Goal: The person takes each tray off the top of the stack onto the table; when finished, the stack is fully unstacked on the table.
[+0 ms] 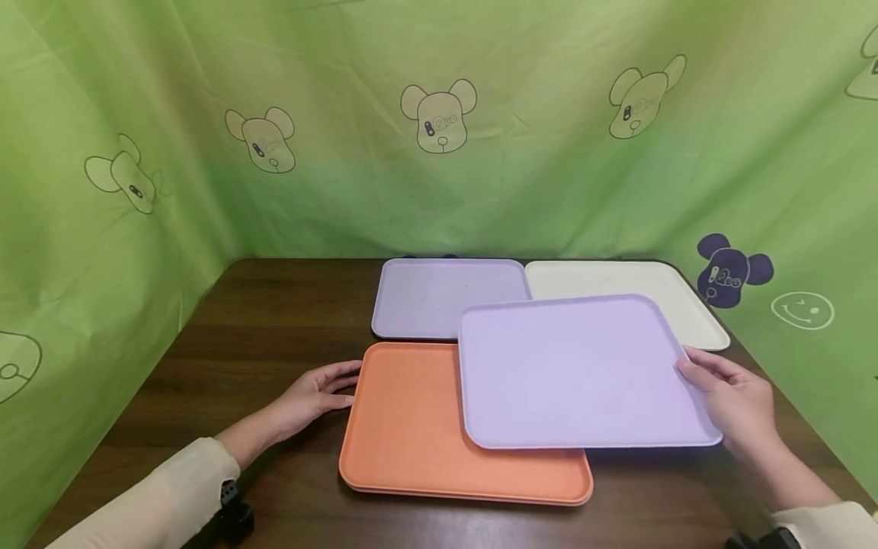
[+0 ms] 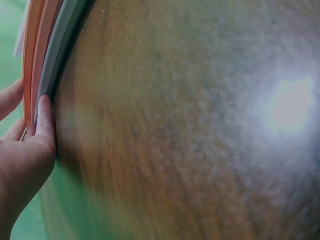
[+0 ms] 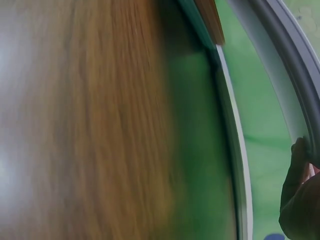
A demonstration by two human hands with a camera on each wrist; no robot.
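orange tray (image 1: 405, 423) on bench (image 1: 288, 313), left hand (image 1: 318, 393) touching its side with fingers spread, right hand (image 1: 737, 393) pinching lavender tray (image 1: 583, 374), near bench's right edge

"What lies on the tabletop (image 1: 288, 313)?"
"The stack (image 1: 405, 412), at lower centre of the frame. Behind it, the middle tray (image 1: 439, 293); right of that, the corner tray (image 1: 610, 278)."
"And the held tray (image 1: 583, 374)?"
"Right of centre, above the stack's right part, right fingers (image 1: 710, 360) at the tray's right edge."
"The left fingers (image 1: 341, 369)?"
"At the stack's left edge. The curtain (image 1: 343, 206) hangs behind the tabletop."
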